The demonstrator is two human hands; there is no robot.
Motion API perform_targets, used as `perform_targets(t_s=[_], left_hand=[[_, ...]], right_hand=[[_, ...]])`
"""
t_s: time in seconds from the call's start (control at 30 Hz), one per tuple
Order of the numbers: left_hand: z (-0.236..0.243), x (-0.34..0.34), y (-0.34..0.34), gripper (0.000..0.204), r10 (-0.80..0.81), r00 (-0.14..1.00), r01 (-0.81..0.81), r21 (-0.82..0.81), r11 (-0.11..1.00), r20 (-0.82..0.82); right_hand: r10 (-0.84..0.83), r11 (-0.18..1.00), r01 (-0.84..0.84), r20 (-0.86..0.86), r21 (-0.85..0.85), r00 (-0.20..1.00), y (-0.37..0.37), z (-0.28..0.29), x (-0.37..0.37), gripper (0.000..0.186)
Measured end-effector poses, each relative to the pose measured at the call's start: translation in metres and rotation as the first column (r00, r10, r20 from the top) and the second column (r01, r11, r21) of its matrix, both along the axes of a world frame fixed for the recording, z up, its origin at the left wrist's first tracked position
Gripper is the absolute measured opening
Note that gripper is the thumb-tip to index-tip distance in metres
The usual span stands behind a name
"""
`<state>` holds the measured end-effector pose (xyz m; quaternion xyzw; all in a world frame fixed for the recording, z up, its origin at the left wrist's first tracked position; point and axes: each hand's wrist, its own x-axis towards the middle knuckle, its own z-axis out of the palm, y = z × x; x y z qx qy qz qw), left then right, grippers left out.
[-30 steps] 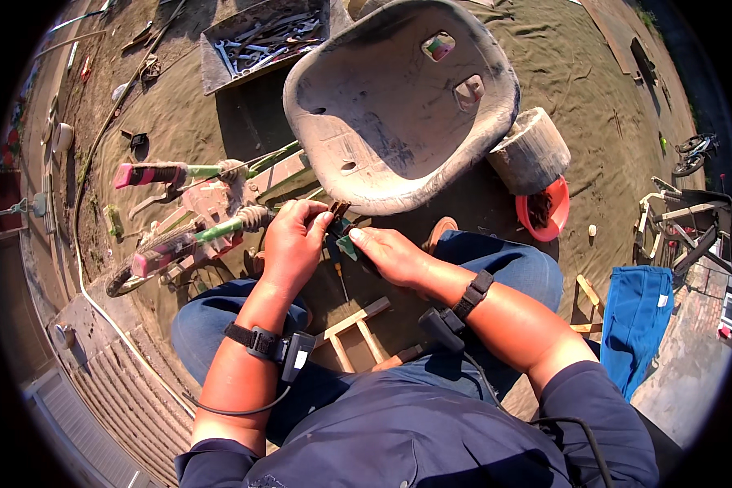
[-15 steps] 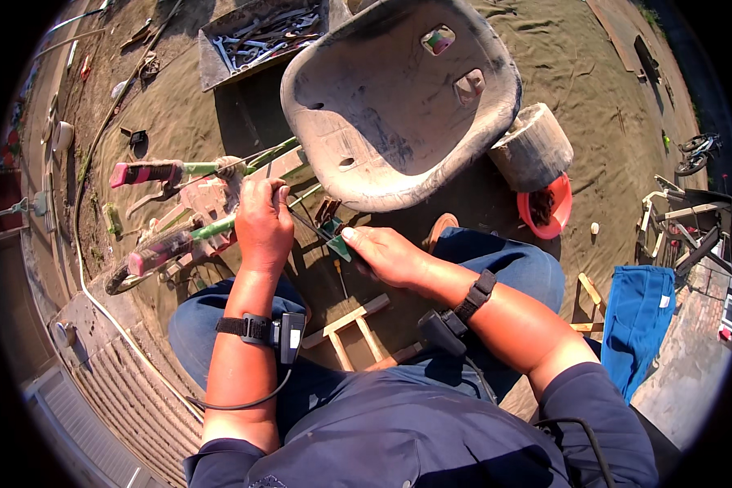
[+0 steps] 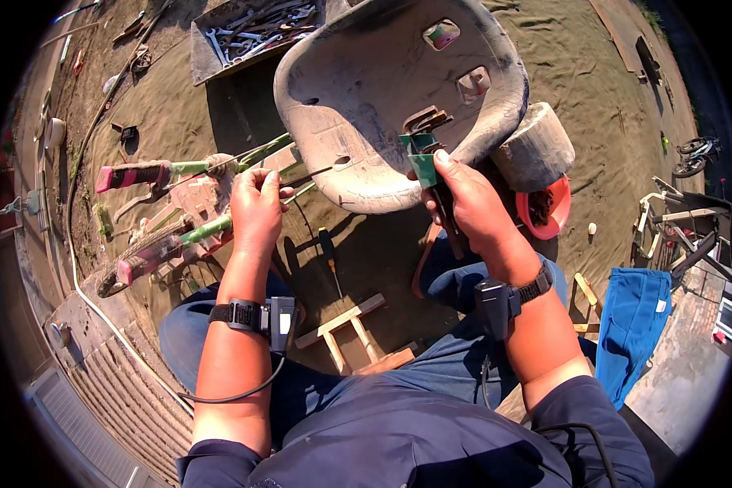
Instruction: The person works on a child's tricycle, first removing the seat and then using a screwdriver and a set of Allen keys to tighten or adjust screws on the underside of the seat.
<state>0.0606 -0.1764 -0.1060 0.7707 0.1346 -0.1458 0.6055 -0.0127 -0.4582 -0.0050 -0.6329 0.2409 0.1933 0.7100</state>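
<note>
My left hand [image 3: 256, 198] pinches a thin dark cable [image 3: 307, 176], whose visible length sticks out over the near-left edge of a dusty seat shell [image 3: 370, 106]. Upright in my right hand [image 3: 473, 195] is a green metal bracket [image 3: 419, 154] with rusty curved levers at its top and a dark bar below. The fingers close round it in front of the seat, and a gap shows between bracket and cable. Just left of my left hand lie handlebars with dusty pink grips [image 3: 126, 176] and green tubes [image 3: 207, 231].
A metal tray [image 3: 199, 58] of wrenches lies beyond. Right of the seat are a round block [image 3: 535, 150] and a red bowl [image 3: 558, 218] with dark contents. A screwdriver [image 3: 328, 248] and a small wooden frame [image 3: 342, 321] lie between my legs. Blue cloth [image 3: 630, 317] is at right.
My right hand has moved right and up, lifting the green bracket away from my left hand and turning it upright. The screwdriver on the ground now shows more fully. My left hand has barely moved.
</note>
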Motion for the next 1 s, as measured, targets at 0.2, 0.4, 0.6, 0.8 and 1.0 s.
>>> perform_targets(t_s=[0.2, 0.4, 0.6, 0.8, 1.0], left_hand=[[-0.01, 0.003, -0.018, 0.017, -0.036, 0.996, 0.032, -0.045, 0.998, -0.077], [-0.029, 0.008, -0.022, 0.016, -0.053, 0.995, 0.05, -0.048, 0.998, -0.081], [-0.049, 0.014, -0.03, 0.016, -0.081, 0.993, 0.079, -0.025, 0.997, -0.086], [-0.051, 0.019, -0.031, 0.016, -0.079, 0.99, 0.078, -0.006, 0.997, -0.121], [-0.052, 0.021, -0.037, 0.014, -0.075, 0.987, 0.075, -0.005, 0.997, -0.14]], right_hand=[[-0.339, 0.914, 0.393, 0.343, -0.101, 0.876, -0.048, 0.021, 0.024, 0.051], [-0.51, 0.746, 0.654, 0.526, -0.124, 0.681, -0.103, 0.012, 0.045, 0.043], [-0.554, 0.665, 0.696, 0.447, -0.271, 0.703, -0.134, -0.02, 0.05, 0.027], [-0.553, 0.692, 0.669, 0.397, -0.271, 0.733, -0.134, -0.032, 0.057, 0.022], [-0.564, 0.724, 0.666, 0.401, -0.181, 0.722, -0.141, -0.045, 0.062, 0.017]])
